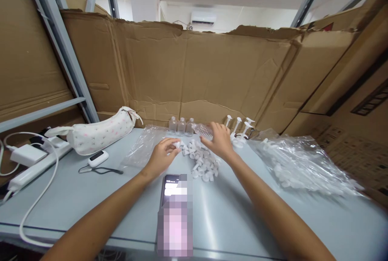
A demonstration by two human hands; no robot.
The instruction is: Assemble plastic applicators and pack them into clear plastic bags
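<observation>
Mid-frame, the right hand [223, 140] has its grip round a tilted clear bottle [204, 131], the left hand [161, 156] pinching a small white piece [178, 144]; bottle likely light, slick, easily dented, best held round the body, the piece probably stiff, best edge-held.
</observation>
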